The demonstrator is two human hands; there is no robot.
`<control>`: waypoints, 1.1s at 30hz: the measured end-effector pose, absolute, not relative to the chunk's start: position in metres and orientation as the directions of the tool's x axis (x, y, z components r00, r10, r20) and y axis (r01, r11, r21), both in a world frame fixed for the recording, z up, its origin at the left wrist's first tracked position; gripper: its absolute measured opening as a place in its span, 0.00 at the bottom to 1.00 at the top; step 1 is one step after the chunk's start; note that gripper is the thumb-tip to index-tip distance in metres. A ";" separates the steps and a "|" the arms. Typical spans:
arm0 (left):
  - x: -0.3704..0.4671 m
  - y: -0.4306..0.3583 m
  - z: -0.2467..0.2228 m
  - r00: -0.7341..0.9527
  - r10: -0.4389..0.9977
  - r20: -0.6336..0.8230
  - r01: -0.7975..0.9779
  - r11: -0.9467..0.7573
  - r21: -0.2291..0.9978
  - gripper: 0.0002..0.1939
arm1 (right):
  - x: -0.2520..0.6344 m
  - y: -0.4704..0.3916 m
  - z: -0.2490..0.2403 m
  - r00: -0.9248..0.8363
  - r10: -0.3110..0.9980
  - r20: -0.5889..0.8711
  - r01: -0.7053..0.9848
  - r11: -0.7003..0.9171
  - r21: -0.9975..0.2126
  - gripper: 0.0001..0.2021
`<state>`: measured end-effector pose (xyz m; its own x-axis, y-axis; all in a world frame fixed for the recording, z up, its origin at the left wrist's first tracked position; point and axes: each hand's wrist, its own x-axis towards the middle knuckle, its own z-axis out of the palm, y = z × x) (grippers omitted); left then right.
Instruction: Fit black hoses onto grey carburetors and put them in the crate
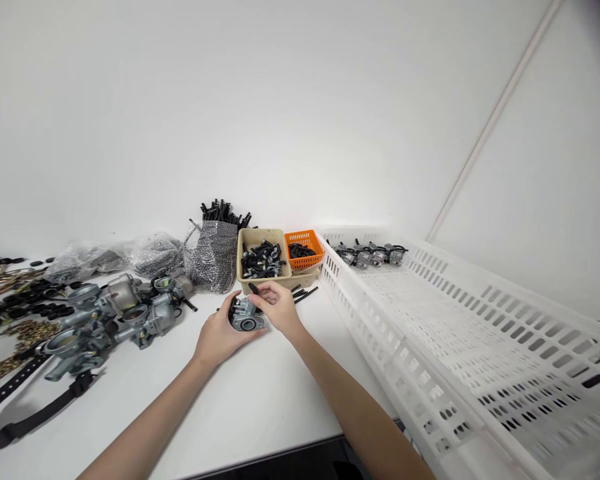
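My left hand (218, 337) is wrapped around a small grey metal carburetor (247, 319), held low over the white table with its round bore toward me. At the carburetor's top, my right hand (280, 308) pinches a small black part (253, 289) between thumb and fingers. Whether that part is fixed to the carburetor is hidden by the fingers. Just beyond the hands stands a beige bin (263, 233) of black pieces with shiny metal ends. Several thin black tubes (306, 295) lie right of my right hand.
An orange basket (305, 261) holds black parts. The long white crate (430, 373) on the right has several carburetors (371, 255) at its far end. Larger carburetors (153, 320), brass pieces (27, 340), a black strap (40, 417) and bubble-wrapped bundles (213, 257) occupy the left.
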<state>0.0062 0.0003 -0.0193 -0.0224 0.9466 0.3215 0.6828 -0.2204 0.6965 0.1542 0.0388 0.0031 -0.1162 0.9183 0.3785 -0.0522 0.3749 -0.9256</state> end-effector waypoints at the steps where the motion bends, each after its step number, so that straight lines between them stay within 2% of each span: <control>1: 0.006 0.000 -0.019 -0.022 0.947 0.321 0.683 -0.220 0.697 0.47 | 0.154 0.039 0.003 -0.114 0.919 0.378 -0.054 0.375 -0.926 0.14; 15: 0.008 -0.003 -0.014 -0.006 0.957 0.290 0.690 -0.206 0.694 0.45 | 0.155 0.042 0.003 -0.158 0.933 0.323 -0.120 0.307 -0.944 0.17; 21: 0.008 -0.002 -0.014 -0.013 0.956 0.293 0.664 -0.211 0.717 0.44 | 0.156 0.043 0.005 -0.149 0.933 0.329 -0.207 0.296 -0.933 0.18; 28: 0.008 -0.002 -0.013 0.000 0.954 0.300 0.675 -0.221 0.704 0.43 | 0.155 0.043 0.003 -0.153 0.932 0.330 -0.129 0.312 -0.941 0.18; 33: 0.009 -0.003 -0.012 0.003 0.956 0.294 0.680 -0.218 0.700 0.44 | 0.155 0.041 0.004 -0.161 0.930 0.330 -0.135 0.311 -0.941 0.18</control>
<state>0.0087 -0.0029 -0.0122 0.0034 0.9557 0.2943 0.6804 -0.2179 0.6997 0.1554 0.0414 0.0036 -0.1611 0.9300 0.3303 -0.1353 0.3107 -0.9408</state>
